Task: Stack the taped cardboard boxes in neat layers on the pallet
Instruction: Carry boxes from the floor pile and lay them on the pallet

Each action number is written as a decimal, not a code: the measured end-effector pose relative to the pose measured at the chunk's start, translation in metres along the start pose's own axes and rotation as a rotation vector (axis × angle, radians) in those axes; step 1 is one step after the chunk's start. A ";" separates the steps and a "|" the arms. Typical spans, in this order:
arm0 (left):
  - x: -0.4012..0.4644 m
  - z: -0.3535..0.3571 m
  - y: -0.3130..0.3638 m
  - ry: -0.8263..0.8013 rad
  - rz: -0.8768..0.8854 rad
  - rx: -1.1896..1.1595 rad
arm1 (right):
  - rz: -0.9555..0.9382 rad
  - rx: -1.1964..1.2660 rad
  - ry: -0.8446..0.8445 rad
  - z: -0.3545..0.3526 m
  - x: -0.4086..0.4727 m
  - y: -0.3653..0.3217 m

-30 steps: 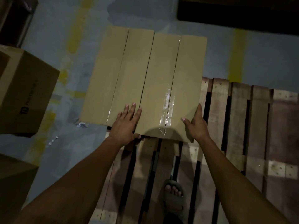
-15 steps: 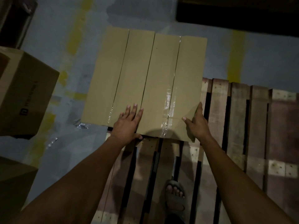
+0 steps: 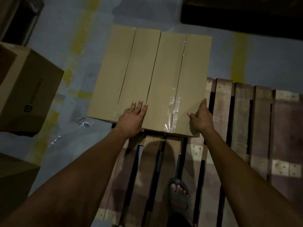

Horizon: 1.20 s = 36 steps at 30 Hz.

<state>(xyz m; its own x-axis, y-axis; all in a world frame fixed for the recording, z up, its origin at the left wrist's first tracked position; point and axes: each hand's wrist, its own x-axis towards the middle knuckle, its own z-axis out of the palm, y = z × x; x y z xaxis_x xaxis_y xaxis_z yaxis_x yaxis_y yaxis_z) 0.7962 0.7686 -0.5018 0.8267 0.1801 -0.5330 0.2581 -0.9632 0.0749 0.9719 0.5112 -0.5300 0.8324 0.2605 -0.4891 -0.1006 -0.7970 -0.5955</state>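
Observation:
Two taped cardboard boxes stand side by side on the far left corner of the wooden pallet (image 3: 242, 122), their tops level. The left box (image 3: 124, 71) and the right box (image 3: 183, 76) touch along the middle seam. My left hand (image 3: 132, 118) lies flat with straight fingers on the near edge, over that seam. My right hand (image 3: 200, 117) presses the near right corner of the right box, fingers straight along its side, thumb on top. Clear tape shines on the right box's flap seam.
A printed cardboard box (image 3: 27, 89) stands on the floor at left, another box (image 3: 14, 182) below it. Tape scraps (image 3: 84, 122) lie on the grey floor. My sandalled foot (image 3: 178, 194) stands on the pallet slats. A dark pallet edge (image 3: 242, 12) runs along the top right.
Both hands and the boxes have barely moved; the boxes sit very slightly further from me, and the hands keep the same contact.

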 end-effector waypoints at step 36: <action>-0.500 -0.168 -0.058 0.373 -0.287 -0.640 | -0.613 -0.216 -0.201 -0.027 -0.464 -0.301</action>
<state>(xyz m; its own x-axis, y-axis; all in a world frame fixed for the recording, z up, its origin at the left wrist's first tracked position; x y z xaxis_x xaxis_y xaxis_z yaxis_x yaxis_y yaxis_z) 0.4519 0.7678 -0.0977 0.7682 0.5679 -0.2957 0.6299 -0.5876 0.5078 0.6310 0.6152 -0.1067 0.5849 0.7792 -0.2253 0.4854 -0.5589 -0.6724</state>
